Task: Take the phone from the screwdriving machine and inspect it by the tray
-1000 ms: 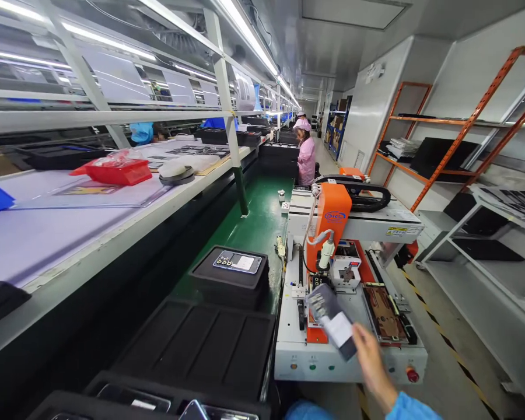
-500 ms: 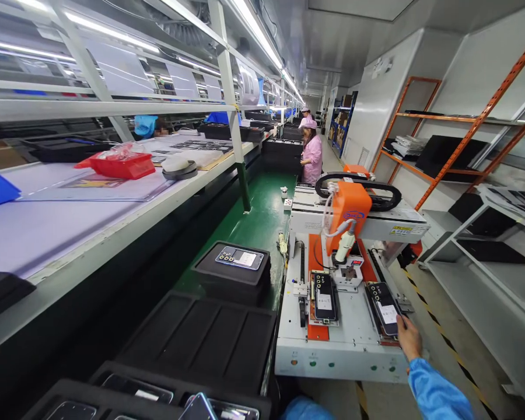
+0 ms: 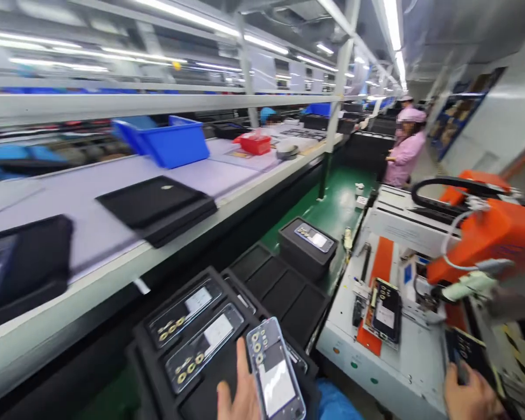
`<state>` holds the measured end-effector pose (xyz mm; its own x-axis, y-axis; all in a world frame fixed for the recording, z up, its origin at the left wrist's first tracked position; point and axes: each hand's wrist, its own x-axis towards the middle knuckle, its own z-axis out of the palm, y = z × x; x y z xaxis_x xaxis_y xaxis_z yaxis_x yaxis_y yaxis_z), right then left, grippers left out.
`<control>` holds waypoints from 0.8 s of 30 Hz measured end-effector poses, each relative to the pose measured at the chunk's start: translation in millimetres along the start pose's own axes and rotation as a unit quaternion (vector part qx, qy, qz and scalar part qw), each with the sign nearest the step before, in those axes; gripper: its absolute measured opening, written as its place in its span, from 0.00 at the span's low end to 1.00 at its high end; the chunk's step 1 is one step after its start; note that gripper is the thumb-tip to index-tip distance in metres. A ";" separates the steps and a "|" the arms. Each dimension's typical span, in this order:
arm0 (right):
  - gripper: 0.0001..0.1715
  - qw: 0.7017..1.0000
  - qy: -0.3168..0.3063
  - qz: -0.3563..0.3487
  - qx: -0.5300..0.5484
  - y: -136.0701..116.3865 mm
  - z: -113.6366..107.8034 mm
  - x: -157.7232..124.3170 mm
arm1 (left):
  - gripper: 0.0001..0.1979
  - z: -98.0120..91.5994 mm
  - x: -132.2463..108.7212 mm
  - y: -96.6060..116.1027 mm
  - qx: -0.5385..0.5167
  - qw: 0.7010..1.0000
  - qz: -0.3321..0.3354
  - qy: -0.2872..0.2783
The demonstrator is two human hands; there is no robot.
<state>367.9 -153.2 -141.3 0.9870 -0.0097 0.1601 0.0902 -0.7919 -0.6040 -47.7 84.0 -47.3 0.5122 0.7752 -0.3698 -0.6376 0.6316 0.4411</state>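
Note:
My left hand (image 3: 242, 388) is at the bottom middle, thumb and index finger visible, gripping a blue-edged phone back cover (image 3: 276, 370) with ring-shaped camera holes and a white label. Its other fingers are hidden behind the cover. Below lies a black foam tray (image 3: 210, 382) holding similar covers, such as a phone back cover (image 3: 205, 344) by my index finger. At the lower right, my right hand (image 3: 472, 391) pinches the lower end of a dark phone back cover (image 3: 470, 353) on the machine's right-hand fixture. Another dark phone back cover (image 3: 385, 312) lies in the left-hand fixture.
An orange machine head (image 3: 485, 239) stands over the white machine bed (image 3: 332, 318). A black foam stack (image 3: 308, 256) carries one more cover. On the left, a long bench (image 3: 114, 245) holds a blue bin (image 3: 170, 143) and a red tray (image 3: 255, 143). A co-worker in pink (image 3: 406, 151) stands beyond.
The view has swung left and down. My left hand has come into sight with the phone back cover raised above the foam tray. My right hand stays at the right-hand fixture's cover.

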 end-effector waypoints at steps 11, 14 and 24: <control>0.36 0.516 -0.782 -0.082 0.339 -220.1 -14.2 -209.0 | 0.41 54.9 -23.3 16.8 -0.024 0.992 0.107 -0.061; 0.32 0.489 -0.797 -0.093 0.343 -225.5 -22.2 -213.6 | 0.42 63.7 -30.6 27.9 0.006 0.989 0.131 -0.069; 0.30 0.440 -0.827 -0.033 0.349 -248.3 -47.6 -210.6 | 0.45 67.8 -36.0 35.0 -0.031 0.984 0.156 -0.076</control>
<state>131.3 16.4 12.1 -0.3263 0.9135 -0.2431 -0.4245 -0.3714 -0.8257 -49.4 79.0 36.9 0.3632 0.9269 -0.0943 -0.8087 0.3639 0.4620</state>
